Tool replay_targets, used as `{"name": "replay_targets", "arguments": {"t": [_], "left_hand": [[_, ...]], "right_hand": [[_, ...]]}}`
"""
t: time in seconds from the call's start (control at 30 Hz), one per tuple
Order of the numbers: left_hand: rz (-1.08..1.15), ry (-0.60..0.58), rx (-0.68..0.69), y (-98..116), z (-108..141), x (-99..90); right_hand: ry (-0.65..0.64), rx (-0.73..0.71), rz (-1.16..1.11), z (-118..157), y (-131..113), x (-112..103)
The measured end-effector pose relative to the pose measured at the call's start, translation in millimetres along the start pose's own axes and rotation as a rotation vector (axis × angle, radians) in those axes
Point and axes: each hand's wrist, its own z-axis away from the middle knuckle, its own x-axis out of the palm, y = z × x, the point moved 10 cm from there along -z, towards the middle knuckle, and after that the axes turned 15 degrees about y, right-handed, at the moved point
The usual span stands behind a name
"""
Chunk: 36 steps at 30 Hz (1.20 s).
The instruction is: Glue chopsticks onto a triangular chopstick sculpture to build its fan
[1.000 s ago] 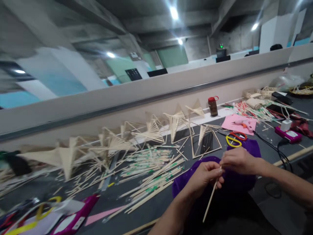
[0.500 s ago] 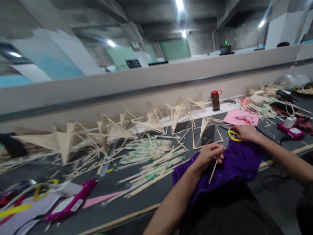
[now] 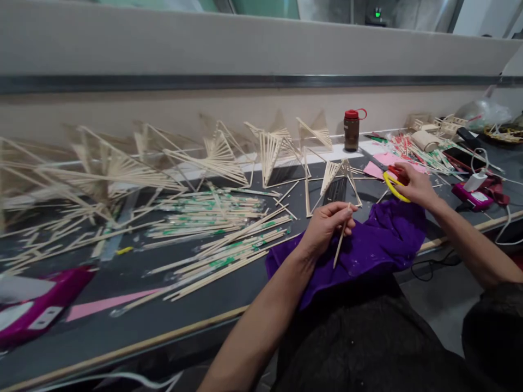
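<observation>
Head view, from my end: left hand (image 3: 324, 226) has its fingers pinching a stick (image 3: 339, 250) near the top end; the stick slants down over the purple cloth (image 3: 359, 247). Right hand (image 3: 419, 188) has its fingers closed around the scissors (image 3: 393, 187) at the handles, one loop yellow, one red; I can't tell which fingers go through the loops. Blades point away, toward the bottle (image 3: 351, 132). Cloth lies bunched at the front edge of the desk (image 3: 134, 329), under the left hand and the right wrist. A stick frame (image 3: 332, 175) stands just past the left hand.

Text check: bottle, red cap, has pale lettering on its side, too small for me to read. Wrapped sticks (image 3: 208, 212), left of the cloth, carry green print; can't make out words. Second pile (image 3: 408, 149), far right, shows red and green, also illegible. Lit green sign (image 3: 378, 13) beyond the partition (image 3: 229, 46): too small. Magenta box (image 3: 49, 307), near left, has pale panels, blurred.

Around that: fan-shaped models (image 3: 273, 147) line the back, left of the bottle. Pink sheet (image 3: 376, 167) sits beyond the scissors. White plug (image 3: 475, 181) is on another magenta unit (image 3: 474, 200), right of the right hand.
</observation>
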Motion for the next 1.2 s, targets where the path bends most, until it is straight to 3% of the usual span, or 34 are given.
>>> {"name": "replay_targets", "arguments": {"t": [0.07,0.13,0.23,0.33,0.47,0.63,0.73,0.97,1.2], "left_hand": [[0.01,0.028,0.03,4,0,-2.7],[0.03,0.049,0.094,10,1,-4.8],[0.052,0.089,0.192,19,5,-8.4],[0.051,0.132,0.233,23,7,-12.4],[0.097,0.189,0.31,43,5,-23.7],[0.228,0.197,0.41,82,-4,-41.7],[0.268,0.209,0.441,87,-8,-53.3],[0.164,0.297,0.364,57,-18,-68.6],[0.138,0.356,0.368,63,-12,-70.6]], "right_hand": [[0.126,-0.05,-0.276,12,-14,-18],[0.134,-0.057,-0.521,30,-28,-27],[-0.019,-0.092,-0.644,60,-54,-26],[-0.157,-0.193,-0.532,78,-80,-19],[-0.221,-0.341,-0.486,66,-117,-5],[-0.063,-0.461,-0.668,26,-159,2],[-0.009,-0.476,-0.688,23,-165,12],[0.019,-0.613,-0.417,48,-161,24],[0.03,-0.59,-0.412,44,-162,24]]}}
